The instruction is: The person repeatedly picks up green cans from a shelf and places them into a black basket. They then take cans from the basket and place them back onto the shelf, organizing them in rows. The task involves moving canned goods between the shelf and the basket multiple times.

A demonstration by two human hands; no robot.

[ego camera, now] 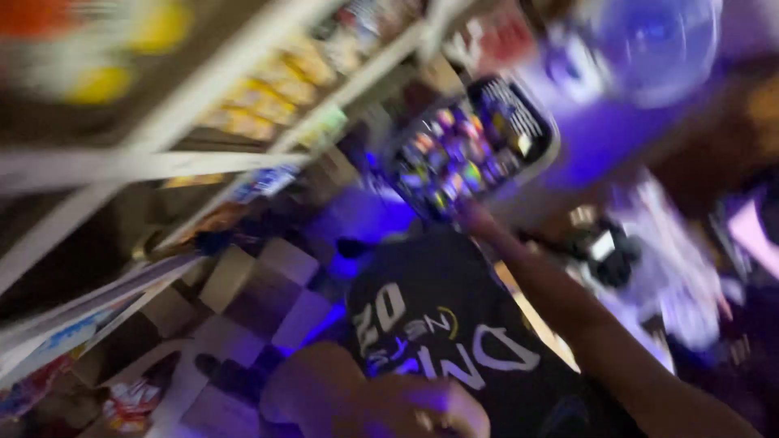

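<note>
Basket of small colourful packets sits at the far end of my right arm, upper middle of the tilted, blurred view. My right hand touches its lower edge; I cannot tell its grip. My left hand hangs low, grip unclear. White shelves stand left.

Right arm bare, stretched straight out and away, right hand at its far end, grip lost in blur. Left hand low, close in, blurred.
</note>
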